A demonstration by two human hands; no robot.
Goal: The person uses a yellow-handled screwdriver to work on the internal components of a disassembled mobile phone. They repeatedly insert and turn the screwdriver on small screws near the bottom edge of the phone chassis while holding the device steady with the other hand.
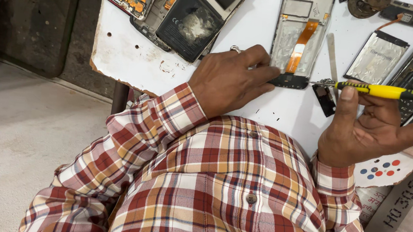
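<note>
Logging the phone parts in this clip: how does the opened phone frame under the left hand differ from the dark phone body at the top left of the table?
The opened phone frame shows bare silver metal with an orange ribbon cable; the dark phone body is mostly covered by a black battery. The frame lies nearly straight up the table, pinned at its lower end by the left hand; the body lies slanted, untouched. Both lie open on the white table.

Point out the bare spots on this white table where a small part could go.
Bare: the table corner between the left hand and the dismantled phones. Crowded: right of the open phone frame, around the battery and screwdriver.
</note>
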